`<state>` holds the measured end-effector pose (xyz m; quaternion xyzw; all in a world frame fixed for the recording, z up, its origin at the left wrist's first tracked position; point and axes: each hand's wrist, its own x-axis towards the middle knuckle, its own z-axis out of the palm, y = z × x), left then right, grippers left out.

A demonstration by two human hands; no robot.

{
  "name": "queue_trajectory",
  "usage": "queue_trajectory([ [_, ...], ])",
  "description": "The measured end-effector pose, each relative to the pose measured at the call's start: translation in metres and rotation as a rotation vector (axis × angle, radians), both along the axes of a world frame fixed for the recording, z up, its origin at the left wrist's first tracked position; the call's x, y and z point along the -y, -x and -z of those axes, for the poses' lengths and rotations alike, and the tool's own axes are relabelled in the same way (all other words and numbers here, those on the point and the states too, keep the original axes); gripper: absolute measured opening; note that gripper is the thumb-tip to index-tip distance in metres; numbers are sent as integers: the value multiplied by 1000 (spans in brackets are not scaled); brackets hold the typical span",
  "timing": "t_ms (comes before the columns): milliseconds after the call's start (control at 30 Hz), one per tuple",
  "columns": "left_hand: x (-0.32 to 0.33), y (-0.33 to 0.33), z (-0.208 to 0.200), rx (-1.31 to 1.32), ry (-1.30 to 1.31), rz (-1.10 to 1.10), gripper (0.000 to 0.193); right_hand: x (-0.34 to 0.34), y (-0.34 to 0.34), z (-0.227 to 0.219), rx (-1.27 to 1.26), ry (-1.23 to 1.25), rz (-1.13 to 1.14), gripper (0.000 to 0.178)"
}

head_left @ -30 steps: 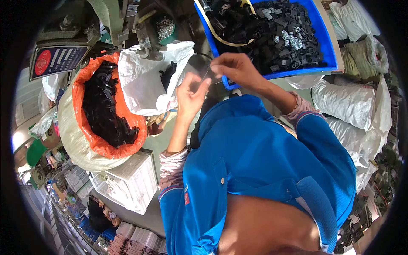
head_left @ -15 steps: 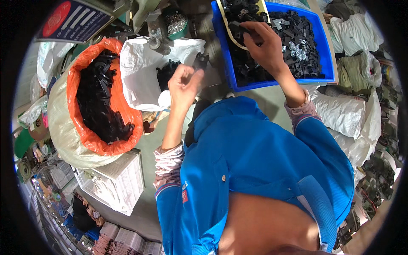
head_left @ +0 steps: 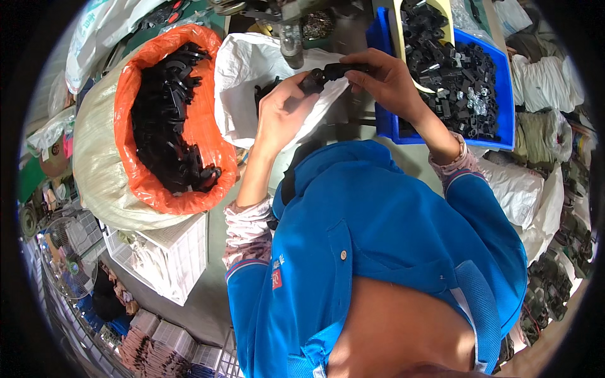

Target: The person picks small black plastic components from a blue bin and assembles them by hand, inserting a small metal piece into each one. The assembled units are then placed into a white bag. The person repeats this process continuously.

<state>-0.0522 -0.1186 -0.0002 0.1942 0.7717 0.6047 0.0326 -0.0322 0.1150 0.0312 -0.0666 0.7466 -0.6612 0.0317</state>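
Note:
My left hand is closed around a small dark plastic part, above the mouth of a white sack. From the right, my right hand pinches a longer black plastic piece between thumb and fingers. The two pieces meet end to end between my hands; whether they are joined I cannot tell. Black parts lie inside the white sack, partly hidden by my left hand. A metal machine post stands just beyond my hands.
At left, an orange-lined sack full of black plastic parts rests by a white crate. On the right, a blue bin holds small black blocks and shiny metal pieces, with a cream tray of black parts in it.
My right hand has left the cream tray and come left to my left hand, now with a black piece in its fingers. The whole view has shifted somewhat.

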Motion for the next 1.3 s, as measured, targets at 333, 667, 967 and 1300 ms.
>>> queue_trajectory([
  [333, 33, 40, -16, -297, 157, 83, 18, 42, 32, -4, -235, -225, 0, 26],
  [667, 51, 76, -19, -431, 216, 154, 22, 56, 41, 3, -225, -91, 109, 28],
  [967, 49, 97, -15, -556, 228, 231, 22, 68, 46, 8, -240, -144, 147, 27],
  [1300, 49, 127, -34, -649, 298, 306, 20, 73, 60, 8, -362, -245, 277, 27],
])
